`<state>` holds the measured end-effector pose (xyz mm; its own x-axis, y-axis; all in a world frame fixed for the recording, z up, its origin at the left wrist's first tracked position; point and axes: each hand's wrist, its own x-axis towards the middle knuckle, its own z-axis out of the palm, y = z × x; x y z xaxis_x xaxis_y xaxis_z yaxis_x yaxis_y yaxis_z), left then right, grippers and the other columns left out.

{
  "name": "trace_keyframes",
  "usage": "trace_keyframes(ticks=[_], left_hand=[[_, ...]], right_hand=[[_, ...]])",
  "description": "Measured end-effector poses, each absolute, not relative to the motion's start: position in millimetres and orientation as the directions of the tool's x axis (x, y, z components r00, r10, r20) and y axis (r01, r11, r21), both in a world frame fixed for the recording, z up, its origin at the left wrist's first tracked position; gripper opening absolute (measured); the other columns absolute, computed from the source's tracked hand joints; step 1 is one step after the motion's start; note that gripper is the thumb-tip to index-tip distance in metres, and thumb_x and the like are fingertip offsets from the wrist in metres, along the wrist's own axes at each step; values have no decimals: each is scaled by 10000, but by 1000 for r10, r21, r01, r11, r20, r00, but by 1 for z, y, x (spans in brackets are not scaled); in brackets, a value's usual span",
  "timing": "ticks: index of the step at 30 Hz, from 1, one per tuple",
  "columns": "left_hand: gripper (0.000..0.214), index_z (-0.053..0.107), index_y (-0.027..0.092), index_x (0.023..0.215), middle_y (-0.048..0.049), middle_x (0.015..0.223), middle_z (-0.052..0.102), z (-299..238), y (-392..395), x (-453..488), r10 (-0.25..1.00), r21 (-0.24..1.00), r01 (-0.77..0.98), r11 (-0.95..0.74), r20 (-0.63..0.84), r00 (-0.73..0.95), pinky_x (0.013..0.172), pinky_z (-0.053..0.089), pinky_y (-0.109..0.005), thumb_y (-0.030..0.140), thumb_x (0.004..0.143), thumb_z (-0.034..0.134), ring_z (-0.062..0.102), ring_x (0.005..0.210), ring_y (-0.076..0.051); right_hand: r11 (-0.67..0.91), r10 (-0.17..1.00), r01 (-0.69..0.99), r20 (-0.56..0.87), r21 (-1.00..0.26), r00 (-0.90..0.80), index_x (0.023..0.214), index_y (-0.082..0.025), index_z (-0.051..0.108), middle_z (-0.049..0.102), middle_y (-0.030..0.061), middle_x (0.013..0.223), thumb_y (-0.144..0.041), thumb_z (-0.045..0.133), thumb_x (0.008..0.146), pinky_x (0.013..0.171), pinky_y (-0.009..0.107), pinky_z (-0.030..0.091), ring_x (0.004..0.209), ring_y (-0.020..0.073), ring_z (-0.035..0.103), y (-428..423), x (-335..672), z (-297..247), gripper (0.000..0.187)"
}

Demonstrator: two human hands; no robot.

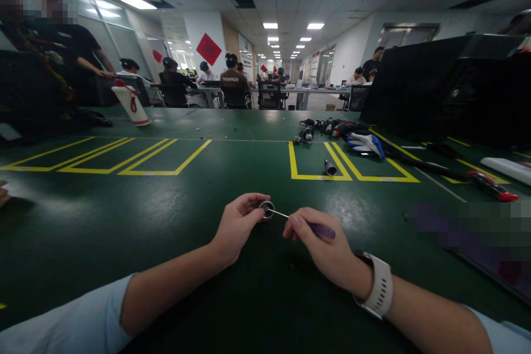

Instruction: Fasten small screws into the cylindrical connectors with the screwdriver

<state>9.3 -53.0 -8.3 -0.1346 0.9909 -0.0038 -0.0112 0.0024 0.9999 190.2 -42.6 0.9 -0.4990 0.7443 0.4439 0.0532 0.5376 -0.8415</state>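
Near the middle of the green table, my left hand (238, 224) grips a small round metal part (266, 209) between thumb and fingers, its open end turned toward me and to the right. My right hand (319, 240) is closed round the purple handle of a screwdriver (323, 230). The thin shaft points left and its tip sits inside the opening of the round part; the exact contact is too small to make out. A tiny ring-like piece (291, 266) lies on the table below my hands.
Yellow tape boxes mark the green table (166, 210). A metal cylinder (329, 167) lies in one at right; behind are dark metal parts (307, 134), a blue-white glove (367, 145) and a red-black tool handle (492, 185). A white cup (131, 104) stands far left. Another person's fingers (3, 193) show at left.
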Motion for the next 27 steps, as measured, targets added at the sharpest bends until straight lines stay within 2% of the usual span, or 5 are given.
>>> trace_keyframes(ticks=[7,13,27], left_hand=[[246,618,153,967,-53,940,668,-8,-54,10,993,1000,1,-25,25,-115,783,518,-324,177,724,592,627,857,-179],[242,621,147,941,-51,922,676,-6,-56,14,991,998,18,-52,54,-125,776,523,-320,187,703,620,633,842,-174],[273,636,140,968,-57,913,692,-4,-57,15,989,997,64,-47,55,-137,780,528,-330,214,708,607,650,824,-184]], right_hand=[[671,674,143,518,-727,-526,764,-173,603,590,22,692,-266,434,875,625,266,427,644,128,540,-44,187,1,223],[746,606,158,561,-647,-564,772,-169,584,591,34,706,-249,431,879,636,275,416,660,134,529,-44,185,-1,203],[757,596,202,529,-621,-604,748,-172,563,572,27,691,-240,428,884,626,274,407,639,126,506,-47,184,2,204]])
